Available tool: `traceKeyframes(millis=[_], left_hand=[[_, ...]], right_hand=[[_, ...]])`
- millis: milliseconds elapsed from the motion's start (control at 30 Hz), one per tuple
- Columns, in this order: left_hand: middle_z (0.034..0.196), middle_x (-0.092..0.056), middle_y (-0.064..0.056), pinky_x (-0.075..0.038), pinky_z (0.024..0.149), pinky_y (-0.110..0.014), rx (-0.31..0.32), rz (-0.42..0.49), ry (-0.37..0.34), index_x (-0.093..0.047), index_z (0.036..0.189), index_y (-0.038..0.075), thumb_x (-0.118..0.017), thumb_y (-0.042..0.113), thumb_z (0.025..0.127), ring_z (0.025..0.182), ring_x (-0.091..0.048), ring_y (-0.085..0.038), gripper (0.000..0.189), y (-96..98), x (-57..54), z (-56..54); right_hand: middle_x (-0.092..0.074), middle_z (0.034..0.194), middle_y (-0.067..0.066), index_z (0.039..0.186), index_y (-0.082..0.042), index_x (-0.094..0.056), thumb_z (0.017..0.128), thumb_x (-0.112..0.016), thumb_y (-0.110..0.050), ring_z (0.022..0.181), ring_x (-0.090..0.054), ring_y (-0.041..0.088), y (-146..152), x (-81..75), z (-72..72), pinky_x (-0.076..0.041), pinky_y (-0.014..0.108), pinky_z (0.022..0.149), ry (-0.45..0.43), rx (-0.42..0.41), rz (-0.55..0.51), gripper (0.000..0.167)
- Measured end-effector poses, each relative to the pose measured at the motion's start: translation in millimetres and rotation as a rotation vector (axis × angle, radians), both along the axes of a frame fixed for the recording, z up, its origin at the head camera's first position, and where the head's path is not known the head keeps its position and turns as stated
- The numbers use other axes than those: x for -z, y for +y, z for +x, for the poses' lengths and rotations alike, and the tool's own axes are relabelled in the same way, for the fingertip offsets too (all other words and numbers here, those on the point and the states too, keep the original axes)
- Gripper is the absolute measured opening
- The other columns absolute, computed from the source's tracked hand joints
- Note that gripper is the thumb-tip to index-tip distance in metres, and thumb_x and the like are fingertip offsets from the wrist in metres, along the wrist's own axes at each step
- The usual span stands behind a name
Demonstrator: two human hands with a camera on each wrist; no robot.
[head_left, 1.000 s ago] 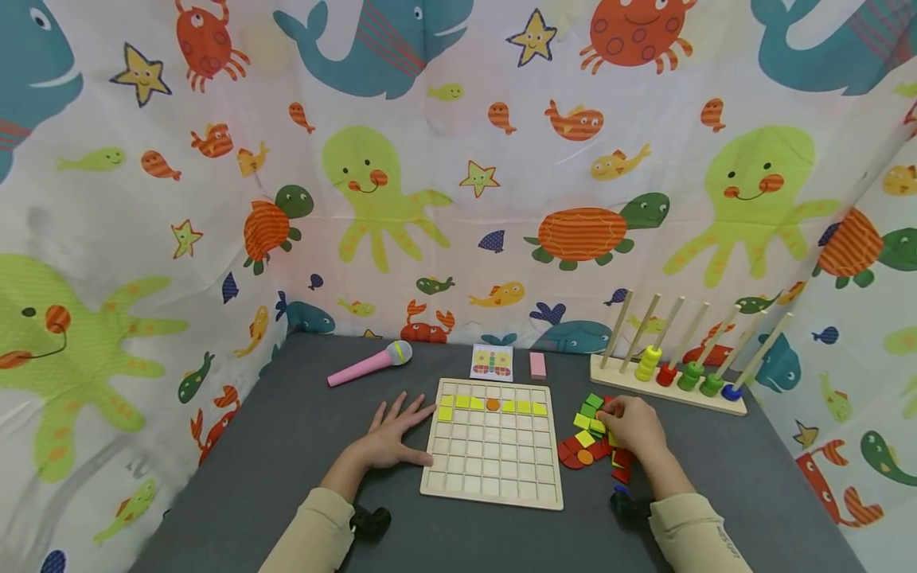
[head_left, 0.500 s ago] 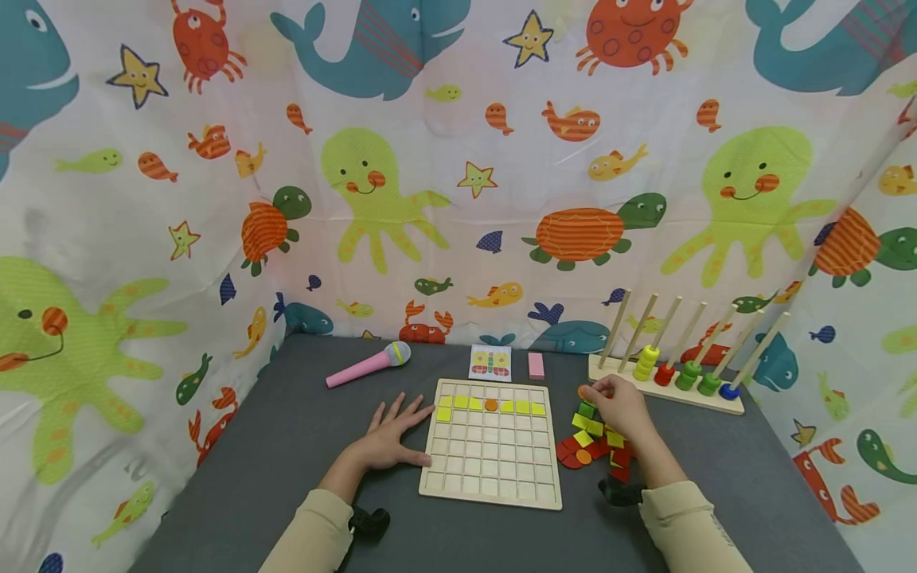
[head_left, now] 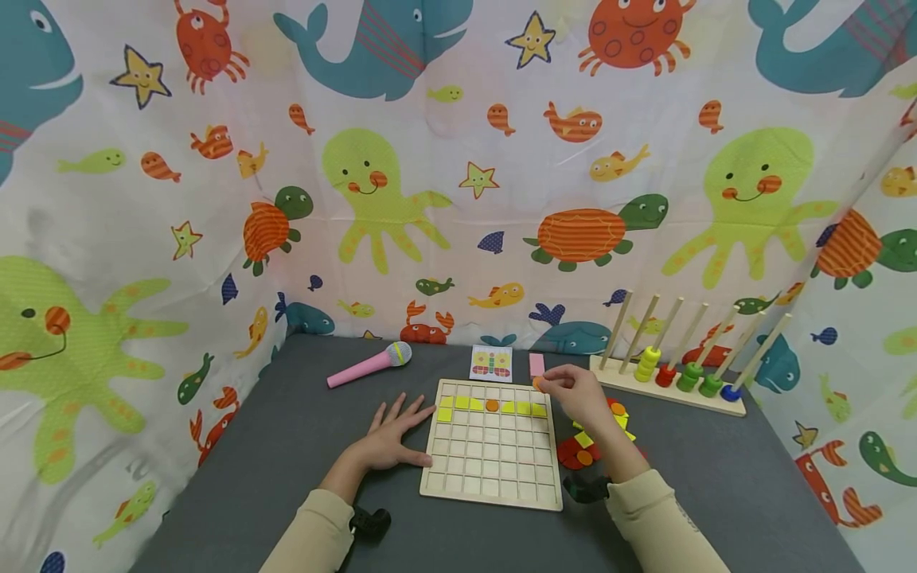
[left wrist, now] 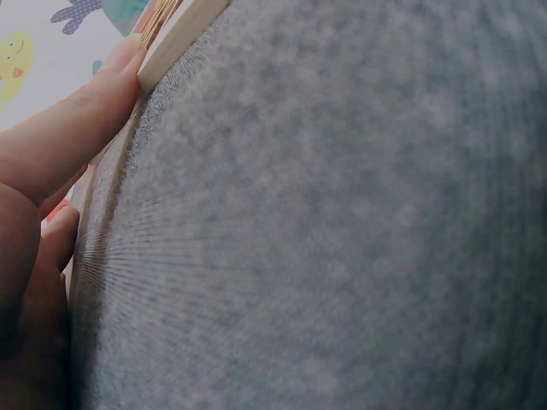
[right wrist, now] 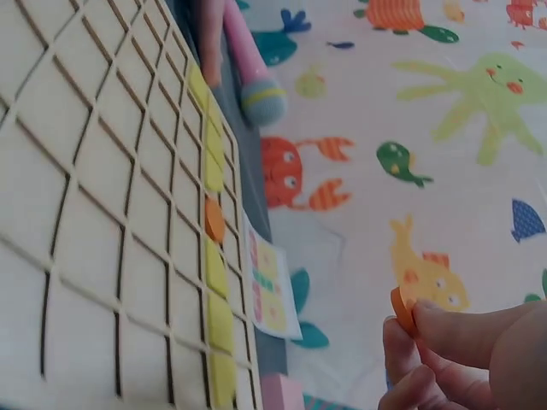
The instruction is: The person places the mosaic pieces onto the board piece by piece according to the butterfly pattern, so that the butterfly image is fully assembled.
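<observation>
My left hand (head_left: 390, 442), fingers spread, touches the wooden grid board (head_left: 490, 465), likely steadying it; my right hand (head_left: 583, 398) pinches an orange disc (right wrist: 398, 309) near the board's far right corner, fingertips presumably for control.

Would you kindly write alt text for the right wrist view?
A right hand pinches an orange disc near a wooden grid board bearing yellow pieces and another orange disc. Beyond the board lie a picture card, pink block and pink microphone.
</observation>
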State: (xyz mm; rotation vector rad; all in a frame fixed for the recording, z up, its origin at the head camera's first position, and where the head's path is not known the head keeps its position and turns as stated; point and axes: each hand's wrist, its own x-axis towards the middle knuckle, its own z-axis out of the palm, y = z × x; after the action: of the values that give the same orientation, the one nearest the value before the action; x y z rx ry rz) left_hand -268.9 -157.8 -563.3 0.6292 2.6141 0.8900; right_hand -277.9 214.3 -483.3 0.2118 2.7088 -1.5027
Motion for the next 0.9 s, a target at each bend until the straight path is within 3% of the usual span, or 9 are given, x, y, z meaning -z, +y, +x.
traceKeyframes(millis=[300,533,733,900], left_hand=[[0.171,-0.012,-0.002,0.015,0.118,-0.064,-0.005,0.006,-0.004,-0.029,0.16,0.031,-0.079,0.059,0.079,0.157,0.011,-0.036,0.099,-0.7,-1.1,-0.1],[0.171,-0.013,-0.004,0.015,0.118,-0.064,-0.006,0.015,-0.007,-0.03,0.161,0.029,-0.08,0.057,0.079,0.156,0.011,-0.037,0.1,1.3,-2.0,0.4],[0.171,-0.012,-0.004,0.015,0.119,-0.063,-0.001,0.005,-0.007,-0.028,0.161,0.029,-0.078,0.061,0.079,0.156,0.011,-0.036,0.101,0.4,0.2,-0.7],[0.171,-0.011,-0.005,0.015,0.119,-0.063,-0.001,-0.007,-0.014,-0.028,0.161,0.029,-0.077,0.063,0.078,0.156,0.011,-0.037,0.102,0.4,0.4,-1.2]], right_hand=[[-0.072,0.095,0.004,0.103,-0.014,-0.075,0.093,-0.074,-0.031,0.092,-0.061,0.024,-36,9.1,-1.0,-0.051,0.033,0.075,0.011,-0.082,-0.026,0.02],[-0.073,0.095,0.012,0.099,-0.011,-0.075,0.092,-0.076,-0.028,0.085,-0.06,0.024,-59,17.1,0.7,-0.048,0.03,0.067,0.015,-0.133,-0.058,0.018],[-0.072,0.086,0.007,0.095,-0.011,-0.076,0.09,-0.077,-0.026,0.08,-0.062,0.023,-77,28.0,-1.7,-0.048,0.03,0.065,0.013,-0.181,-0.088,0.016],[-0.071,0.083,0.008,0.092,-0.01,-0.077,0.09,-0.078,-0.026,0.073,-0.06,0.019,-92,35.9,-2.4,-0.047,0.03,0.061,0.038,-0.208,-0.047,0.016]])
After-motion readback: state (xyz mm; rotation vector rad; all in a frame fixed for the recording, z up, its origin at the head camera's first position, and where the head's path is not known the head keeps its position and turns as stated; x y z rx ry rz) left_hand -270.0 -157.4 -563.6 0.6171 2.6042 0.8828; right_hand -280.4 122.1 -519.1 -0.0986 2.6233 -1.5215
